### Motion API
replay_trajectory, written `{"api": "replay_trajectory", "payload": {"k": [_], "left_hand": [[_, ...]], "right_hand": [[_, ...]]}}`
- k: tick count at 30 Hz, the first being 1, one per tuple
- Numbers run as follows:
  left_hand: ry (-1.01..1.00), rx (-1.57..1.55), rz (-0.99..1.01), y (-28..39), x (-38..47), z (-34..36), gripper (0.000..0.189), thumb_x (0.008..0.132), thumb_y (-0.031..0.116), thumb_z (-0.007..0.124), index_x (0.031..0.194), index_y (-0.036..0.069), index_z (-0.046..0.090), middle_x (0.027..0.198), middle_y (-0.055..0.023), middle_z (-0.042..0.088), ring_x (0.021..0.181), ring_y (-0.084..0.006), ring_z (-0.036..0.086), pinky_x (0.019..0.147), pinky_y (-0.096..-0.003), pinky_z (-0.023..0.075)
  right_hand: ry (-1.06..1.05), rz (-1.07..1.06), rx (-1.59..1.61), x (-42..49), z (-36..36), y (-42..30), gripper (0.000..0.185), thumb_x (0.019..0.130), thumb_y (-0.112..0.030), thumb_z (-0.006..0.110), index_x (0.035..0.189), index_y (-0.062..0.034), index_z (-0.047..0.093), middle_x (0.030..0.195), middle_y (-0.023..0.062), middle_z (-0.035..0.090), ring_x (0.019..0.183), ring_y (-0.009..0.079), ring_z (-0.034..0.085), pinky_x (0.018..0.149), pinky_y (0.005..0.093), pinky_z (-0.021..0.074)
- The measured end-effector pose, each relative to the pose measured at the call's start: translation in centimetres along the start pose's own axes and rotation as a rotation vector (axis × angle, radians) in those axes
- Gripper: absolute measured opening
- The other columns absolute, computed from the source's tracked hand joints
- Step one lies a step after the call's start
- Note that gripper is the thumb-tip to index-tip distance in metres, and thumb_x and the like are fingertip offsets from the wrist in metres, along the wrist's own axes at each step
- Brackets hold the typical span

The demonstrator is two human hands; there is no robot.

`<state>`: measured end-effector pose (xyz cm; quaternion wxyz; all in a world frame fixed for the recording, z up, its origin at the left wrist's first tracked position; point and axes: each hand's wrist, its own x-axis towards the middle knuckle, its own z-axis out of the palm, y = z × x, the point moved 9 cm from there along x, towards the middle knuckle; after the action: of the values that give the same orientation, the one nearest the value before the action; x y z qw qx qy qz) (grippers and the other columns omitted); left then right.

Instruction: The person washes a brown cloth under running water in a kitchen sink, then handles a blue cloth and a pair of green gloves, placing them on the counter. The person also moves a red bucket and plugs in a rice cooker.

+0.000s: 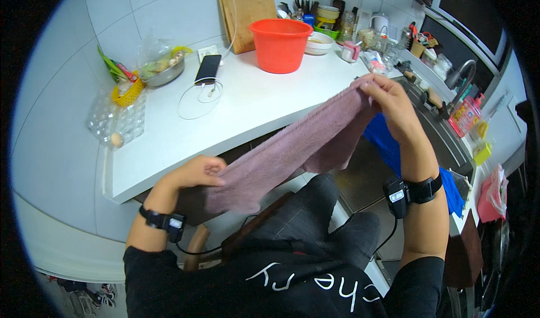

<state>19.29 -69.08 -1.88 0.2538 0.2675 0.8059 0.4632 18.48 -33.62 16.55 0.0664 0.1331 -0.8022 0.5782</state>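
A mauve, fluffy cloth (282,151) is stretched at a slant in front of me, over my lap and the front edge of the white countertop (249,101). My right hand (387,101) pinches its upper right corner, near the sink. Lower down on the left, my left hand (198,172) grips the other end between thumb and curled fingers. Loose folds of the cloth hang below both hands. Each of my forearms wears a black strap with a small device and a cable.
On the counter stand a red bucket (281,48), a white bowl (319,44) and a phone (208,69) on a white cable. Wooden cutting boards (247,16) lean against the wall. To the left, an egg (117,139) lies by a plastic egg tray (126,126). A sink (436,124) is at right.
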Motion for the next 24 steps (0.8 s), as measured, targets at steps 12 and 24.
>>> {"api": "replay_trajectory", "payload": {"k": [12,24], "left_hand": [[0.879,0.295,-0.123,0.7,-12.9,-19.7,0.015,0.085,0.008,0.061,0.098,0.002,0.063,0.085,-0.0023,0.065,0.078,-0.0114,0.060,0.072,-0.0257,0.0485],[0.895,0.941,-0.213,-0.4,-8.9,-11.0,0.034,0.088,0.017,0.058,0.119,0.004,0.058,0.124,-0.0169,0.056,0.116,-0.0341,0.051,0.100,-0.0417,0.0393]], "right_hand": [[-0.055,0.334,0.252,10.8,11.8,12.4,0.016,0.095,-0.020,0.054,0.099,-0.0065,0.063,0.079,0.0008,0.062,0.059,0.0092,0.058,0.056,0.0226,0.0465],[-0.135,-0.395,-0.765,9.4,21.6,10.2,0.029,0.081,-0.016,0.064,0.109,-0.0068,0.062,0.115,0.0166,0.057,0.111,0.0335,0.053,0.097,0.0441,0.0404]]}}
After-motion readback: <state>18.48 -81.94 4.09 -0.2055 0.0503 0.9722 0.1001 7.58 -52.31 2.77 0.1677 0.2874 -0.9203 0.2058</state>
